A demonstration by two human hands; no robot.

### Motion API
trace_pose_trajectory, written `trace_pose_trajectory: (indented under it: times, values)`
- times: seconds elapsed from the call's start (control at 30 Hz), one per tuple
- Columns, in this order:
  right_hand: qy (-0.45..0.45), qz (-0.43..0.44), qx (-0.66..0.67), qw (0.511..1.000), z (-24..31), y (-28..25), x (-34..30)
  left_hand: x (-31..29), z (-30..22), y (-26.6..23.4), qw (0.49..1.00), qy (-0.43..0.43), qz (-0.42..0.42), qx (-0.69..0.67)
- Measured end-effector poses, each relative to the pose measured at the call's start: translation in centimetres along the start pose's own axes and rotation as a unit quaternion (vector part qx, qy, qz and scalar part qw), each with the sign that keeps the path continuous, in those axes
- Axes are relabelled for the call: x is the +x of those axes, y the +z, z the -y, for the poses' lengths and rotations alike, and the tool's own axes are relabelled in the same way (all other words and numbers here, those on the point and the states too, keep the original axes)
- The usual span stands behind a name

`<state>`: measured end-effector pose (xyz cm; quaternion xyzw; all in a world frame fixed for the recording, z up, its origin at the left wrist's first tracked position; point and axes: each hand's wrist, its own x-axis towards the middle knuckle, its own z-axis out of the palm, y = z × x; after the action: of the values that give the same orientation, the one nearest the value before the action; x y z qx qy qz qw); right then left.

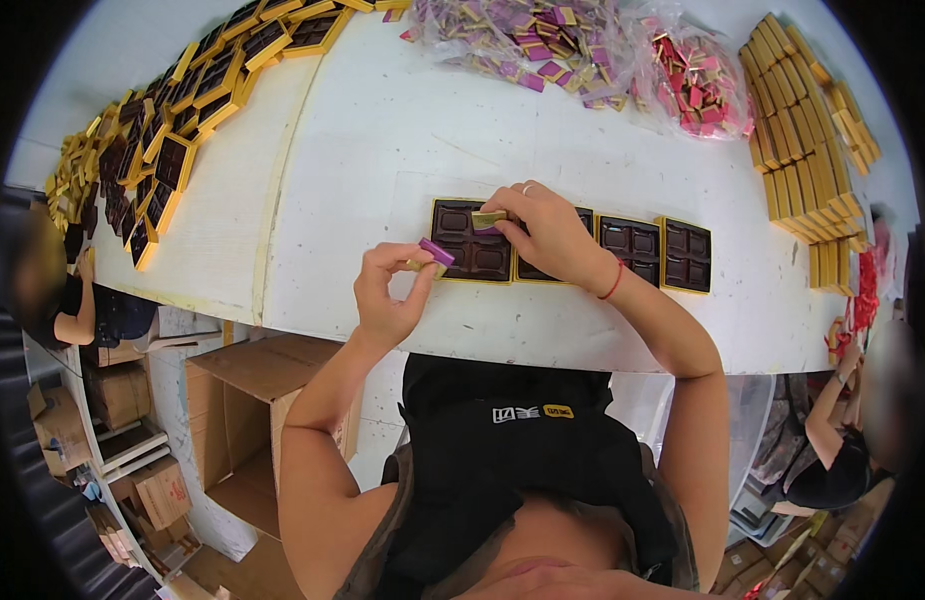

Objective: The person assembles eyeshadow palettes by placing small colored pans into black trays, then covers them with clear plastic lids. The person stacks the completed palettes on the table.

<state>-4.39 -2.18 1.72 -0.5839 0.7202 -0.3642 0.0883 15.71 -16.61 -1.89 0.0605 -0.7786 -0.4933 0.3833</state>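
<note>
Several gold-edged boxes with dark brown compartment trays stand in a row on the white table. Over the leftmost box [473, 255], my right hand [551, 235] pinches a small gold-and-purple wrapped piece [489, 220] at the upper right compartment. That hand partly hides the second box [536, 272]. Just left of the leftmost box, my left hand [391, 290] holds another small purple-and-gold wrapped piece [438, 252] between thumb and fingers, close to the tray's edge. To the right sit a third box [631, 247] and a fourth box [687, 256], their visible compartments bare.
Clear bags of purple pieces [543, 45] and pink-red pieces [695, 85] lie at the table's far side. Stacked gold boxes [805, 140] stand far right; a pile of brown-tray boxes [173, 150] lies left. A cardboard carton [245, 430] is below. One person works at each side.
</note>
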Motion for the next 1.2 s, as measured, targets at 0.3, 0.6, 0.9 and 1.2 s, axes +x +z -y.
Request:
trace_pose_trajectory:
  times: [0.3, 0.6, 0.9, 1.2]
  values:
    - [-0.027, 0.047, -0.112, 0.992, 0.2, -0.1, 0.4, 3.8, -0.3, -2.6, 0.978, -0.143, 0.134, -0.065]
    - [-0.049, -0.024, -0.088, 0.995, -0.1, 0.3, -0.4, 4.4, -0.8, -0.5, 0.967, -0.053, 0.230, 0.093]
    - [-0.062, -0.010, -0.117, 0.991, -0.4, 0.3, -0.3, 1.4, -0.7, -0.6, 0.966, -0.021, 0.188, 0.179]
    - [-0.111, 0.016, -0.223, 0.968, 0.2, 0.9, -1.6, -0.2, -2.1, -1.0, 0.886, 0.102, 0.284, 0.352]
